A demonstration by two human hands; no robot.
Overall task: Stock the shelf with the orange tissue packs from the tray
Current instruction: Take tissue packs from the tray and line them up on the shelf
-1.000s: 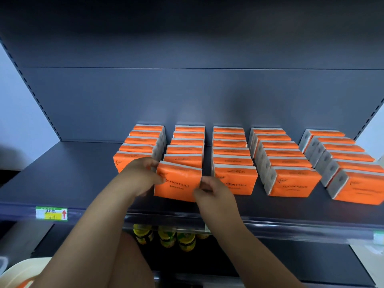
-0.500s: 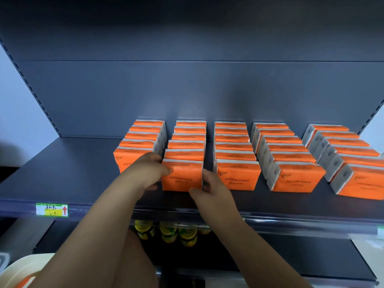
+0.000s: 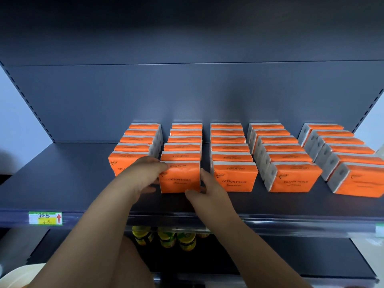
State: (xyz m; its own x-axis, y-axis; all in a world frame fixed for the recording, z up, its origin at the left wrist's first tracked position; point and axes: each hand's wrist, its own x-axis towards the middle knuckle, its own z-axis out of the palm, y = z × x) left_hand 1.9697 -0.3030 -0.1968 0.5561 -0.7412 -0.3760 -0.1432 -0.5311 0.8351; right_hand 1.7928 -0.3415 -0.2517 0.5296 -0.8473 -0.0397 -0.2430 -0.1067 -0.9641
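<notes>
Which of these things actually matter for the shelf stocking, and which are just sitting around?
Part of the job: front tissue pack, held by left hand and right hand; orange packs already in rows; shelf; cream rim at bottom left, likely the tray.
Just there: price label; bottles underneath.

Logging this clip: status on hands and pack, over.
Holding front pack: left hand, right hand. Pack upright on shelf, second row from left. Nothing in the way.
</notes>
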